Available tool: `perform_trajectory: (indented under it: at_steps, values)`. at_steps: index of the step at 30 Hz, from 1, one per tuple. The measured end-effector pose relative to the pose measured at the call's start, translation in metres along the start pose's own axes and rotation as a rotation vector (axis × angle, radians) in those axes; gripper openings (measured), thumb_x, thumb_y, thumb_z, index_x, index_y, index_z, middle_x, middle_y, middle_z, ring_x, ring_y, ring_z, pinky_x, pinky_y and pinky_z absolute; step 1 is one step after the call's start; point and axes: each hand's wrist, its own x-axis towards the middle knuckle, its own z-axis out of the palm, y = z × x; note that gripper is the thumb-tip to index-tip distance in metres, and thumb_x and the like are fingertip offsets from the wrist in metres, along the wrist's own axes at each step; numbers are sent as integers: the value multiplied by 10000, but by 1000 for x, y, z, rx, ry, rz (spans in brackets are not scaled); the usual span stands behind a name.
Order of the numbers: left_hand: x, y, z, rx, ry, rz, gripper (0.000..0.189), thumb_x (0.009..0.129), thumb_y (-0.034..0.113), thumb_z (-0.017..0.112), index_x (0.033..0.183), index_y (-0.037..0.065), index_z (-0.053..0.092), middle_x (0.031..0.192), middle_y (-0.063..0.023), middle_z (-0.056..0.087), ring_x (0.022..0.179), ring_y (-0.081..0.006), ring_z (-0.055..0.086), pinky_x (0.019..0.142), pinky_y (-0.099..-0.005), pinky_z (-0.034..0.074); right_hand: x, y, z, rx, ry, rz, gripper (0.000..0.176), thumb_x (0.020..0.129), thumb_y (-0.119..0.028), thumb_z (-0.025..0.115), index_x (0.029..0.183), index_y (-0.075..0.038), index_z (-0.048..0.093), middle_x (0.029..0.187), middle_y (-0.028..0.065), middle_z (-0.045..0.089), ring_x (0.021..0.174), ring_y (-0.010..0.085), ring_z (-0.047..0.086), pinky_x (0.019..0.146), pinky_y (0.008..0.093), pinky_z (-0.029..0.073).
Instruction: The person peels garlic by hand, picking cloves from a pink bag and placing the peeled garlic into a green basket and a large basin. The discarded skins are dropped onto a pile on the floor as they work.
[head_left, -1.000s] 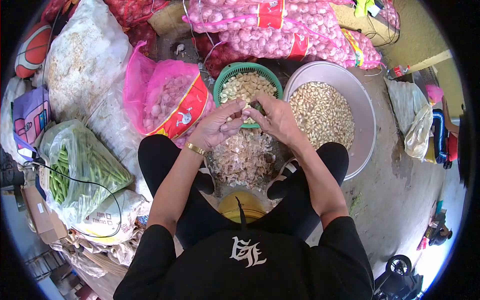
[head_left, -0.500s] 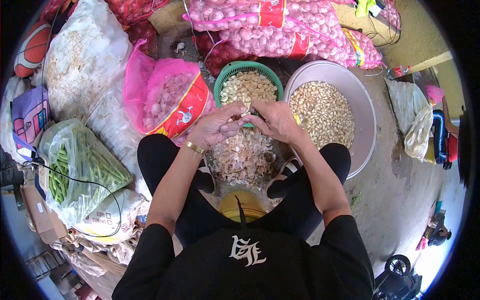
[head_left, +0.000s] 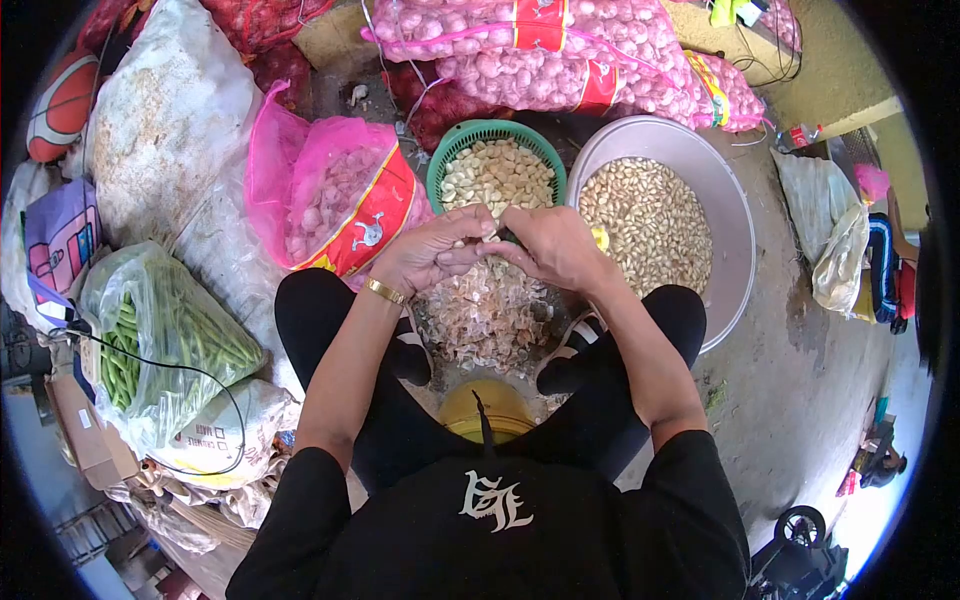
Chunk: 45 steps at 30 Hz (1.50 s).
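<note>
Both hands meet over a heap of garlic skins [head_left: 485, 325] between my feet. Pinched in the fingertips of my left hand [head_left: 437, 250] is a pale garlic clove [head_left: 491, 238]. My right hand [head_left: 560, 248] is closed round a small knife, whose yellow handle end [head_left: 600, 237] sticks out beside the palm; most of the blade is hidden by the fingers. Just beyond the hands, a green plastic basket [head_left: 437, 195] holds peeled cloves [head_left: 497, 172]. To its right, a large pale basin [head_left: 733, 235] contains many cloves still in their skins [head_left: 648, 215].
An opened pink mesh bag of garlic bulbs [head_left: 335, 200] leans at the left, near a clear bag of green pods [head_left: 180, 335]. Full garlic sacks [head_left: 590, 75] are stacked at the back. A yellow container [head_left: 487, 408] sits between my legs. Another person [head_left: 883, 465] is far right.
My hands stay together, with small shifts of the fingers and right wrist. More of the knife's yellow handle end shows now. The containers look the same.
</note>
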Motion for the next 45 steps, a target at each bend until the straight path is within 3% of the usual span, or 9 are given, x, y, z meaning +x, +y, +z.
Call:
perform_trajectory:
  at_steps: [5, 13, 18, 22, 24, 29, 34, 41, 45]
  values:
    - [0, 0, 7, 63, -1, -90, 115, 931, 174, 599, 920, 91, 520, 694, 15, 511, 417, 8, 323, 388, -154, 216, -4, -1, 2, -50, -34, 17, 349, 902, -380, 596, 964, -40, 550, 645, 190, 600, 617, 383, 608, 530, 458, 463]
    - [7, -27, 23, -299, 163, 254, 115, 960, 220, 558, 933, 115, 519, 712, -13, 561, 400, -6, 338, 382, -160, 261, 2, -14, 30, 329, 289, 281, 317, 896, -298, 629, 812, -5, 542, 629, 228, 563, 607, 416, 585, 532, 457, 438]
    - [8, -26, 23, -147, 152, 419, 133, 955, 241, 564, 910, 124, 520, 721, 4, 538, 417, -8, 348, 380, -169, 268, 2, -9, 31, 362, 339, 268, 318, 893, -295, 633, 803, -5, 538, 623, 228, 555, 606, 418, 581, 536, 459, 437]
    - [10, -12, 9, -45, 231, 439, 131, 931, 223, 599, 936, 106, 539, 772, 14, 559, 428, -18, 351, 387, -175, 261, -8, 2, 16, 359, 234, 336, 312, 893, -305, 624, 812, -13, 549, 640, 222, 570, 630, 411, 593, 549, 470, 444]
    - [12, -3, 3, -60, 239, 401, 151, 915, 219, 629, 933, 93, 549, 798, 4, 573, 430, -18, 358, 383, -183, 262, -16, 8, 11, 52, 36, 289, 337, 931, -329, 575, 855, -1, 564, 646, 184, 594, 606, 377, 600, 569, 455, 460]
    - [48, 4, -13, -9, 494, 383, 196, 895, 248, 664, 914, 75, 573, 792, -7, 600, 404, -19, 332, 344, -178, 225, -42, 15, 32, -82, -278, 304, 417, 895, -407, 584, 801, -2, 609, 652, 177, 627, 651, 379, 632, 613, 467, 489]
    - [66, 0, -14, 29, 452, 367, 257, 913, 294, 642, 1000, 71, 549, 881, -88, 657, 408, -6, 361, 344, -150, 259, -38, 11, 40, -28, -264, 398, 451, 892, -435, 576, 794, 4, 605, 662, 194, 632, 663, 392, 631, 617, 471, 488]
    - [58, 4, -22, -104, 455, 396, 192, 934, 271, 613, 955, 94, 543, 899, -89, 662, 430, -12, 365, 348, -152, 271, -43, 21, 59, -3, -196, 428, 446, 837, -439, 633, 763, 0, 611, 663, 212, 627, 666, 384, 635, 636, 465, 496]
    - [51, 4, -24, -138, 418, 383, 253, 955, 291, 577, 1068, 66, 580, 946, -61, 630, 463, -13, 348, 375, -153, 255, -38, 17, 71, -95, -234, 451, 440, 779, -430, 692, 797, 4, 622, 657, 188, 631, 671, 369, 649, 634, 461, 506]
